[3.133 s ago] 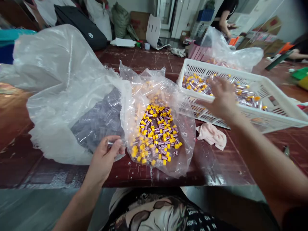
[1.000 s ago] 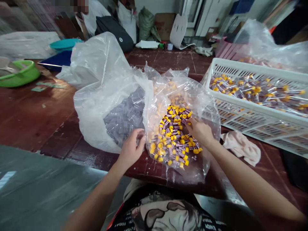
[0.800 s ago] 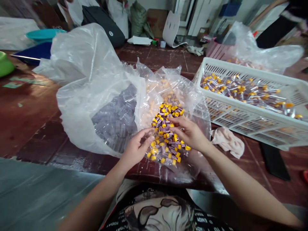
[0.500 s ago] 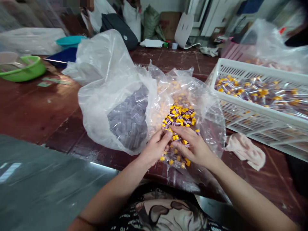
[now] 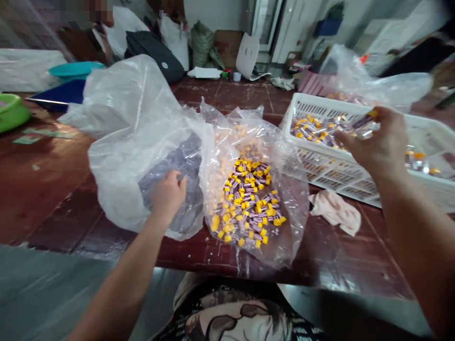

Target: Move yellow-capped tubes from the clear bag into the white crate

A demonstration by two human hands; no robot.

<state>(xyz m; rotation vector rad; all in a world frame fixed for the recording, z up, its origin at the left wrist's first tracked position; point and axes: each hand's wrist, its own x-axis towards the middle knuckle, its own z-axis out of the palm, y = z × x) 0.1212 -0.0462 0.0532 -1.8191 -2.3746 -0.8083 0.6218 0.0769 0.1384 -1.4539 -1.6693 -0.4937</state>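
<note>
My left hand point(image 5: 168, 196) reaches into a large white plastic bag point(image 5: 106, 161) of clear tubes point(image 5: 192, 156). Its fingers are curled and blurred among the tubes, so any grip is unclear. Above a white slatted basket point(image 5: 309, 163), my right hand point(image 5: 384, 142) has its thumb and fingers spread. A clear tube with a yellow cap point(image 5: 372, 113) is close to the fingertips, over similar capped tubes point(image 5: 313, 128). Between my hands, many small purple-and-white pieces with yellow caps point(image 5: 249, 189) lie on an opened clear plastic bag point(image 5: 293, 213).
A pale pink cloth point(image 5: 336, 210) lies before the basket on the dark red table point(image 5: 53, 175). At the left are a green basin point(image 5: 12, 113), a blue tray point(image 5: 60, 94) and a turquoise basin point(image 5: 74, 70). A person point(image 5: 124, 28) is behind, partly in view.
My hands have parted from over the yellow-capped pieces. The left moved into the bag of tubes, and the right moved over the basket. The view has shifted to the right.
</note>
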